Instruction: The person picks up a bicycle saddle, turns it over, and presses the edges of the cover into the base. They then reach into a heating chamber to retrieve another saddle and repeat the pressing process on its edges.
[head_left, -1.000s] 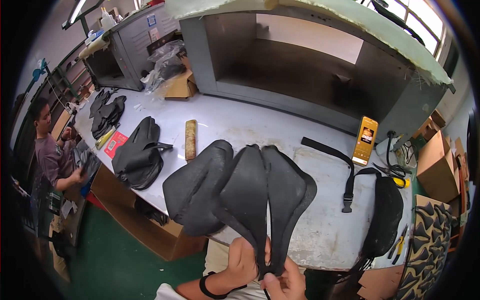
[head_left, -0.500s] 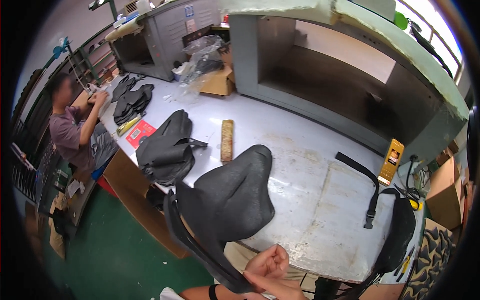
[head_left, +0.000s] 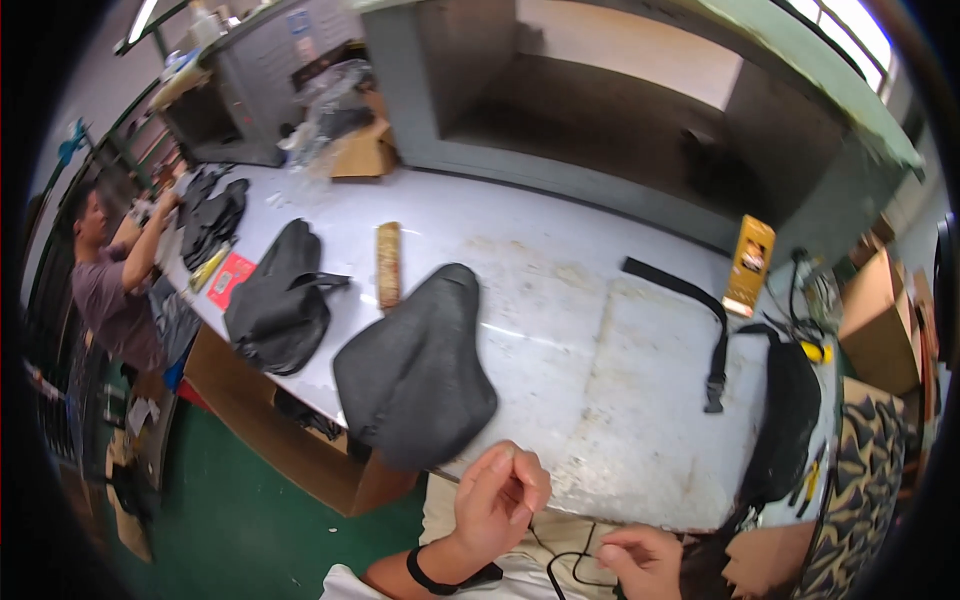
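Note:
My left hand (head_left: pixel 500 497) is raised over my lap by the table's near edge, its fingers curled in toward the thumb. Whatever they may hold is hidden. Lower and to the right, my right hand (head_left: pixel 643 562) is also curled, thumb against the fingers, and I cannot make out anything in it. Just beyond my left hand, a black leather-like piece, broad with a narrow nose (head_left: pixel 425 370), lies on the table, overhanging its edge. Behind my left wrist shows part of a dark item (head_left: pixel 486 576). A thin black cord (head_left: pixel 556 568) runs between my hands.
More black pieces (head_left: pixel 278 305) lie left, beside a mottled block (head_left: pixel 388 265). At right are a buckled strap (head_left: pixel 716 345), a black pouch (head_left: pixel 785 425) and a gold box (head_left: pixel 750 266). A grey cabinet (head_left: pixel 408 90) stands behind; a person (head_left: pixel 115 275) works far left.
The long black strip-like piece that ran down to my hands is no longer seen there. My hands have moved apart, the right one to the right. The view has shifted rightward.

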